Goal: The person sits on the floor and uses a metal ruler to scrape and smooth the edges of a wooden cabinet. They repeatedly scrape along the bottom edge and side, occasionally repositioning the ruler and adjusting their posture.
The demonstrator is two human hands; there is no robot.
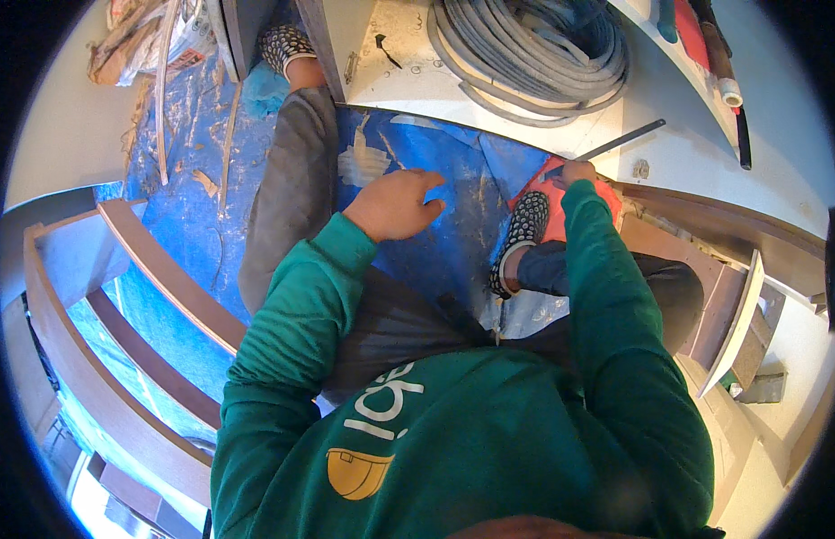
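Note:
My right hand [575,173] is closed around one end of a long, thin, dark flat bar [626,139]. The bar slants up and away to the right over a pale surface, and its short near end pokes out left of my fist. Below that hand lies a bright red sheet [554,226], partly hidden by my shoe. My left hand [398,205] hovers above the blue tarp [449,162], thumb and fingers apart and nothing in them. What exactly the bar is cannot be made out.
A big coil of grey hose [534,54] rests on the pale board ahead. Brown curved wooden rails [166,269] stand at the left. Thin wood strips [163,108] and a plastic bag [175,45] are far left. At the right are wooden panels [732,323] and a tool roll-like item [719,67].

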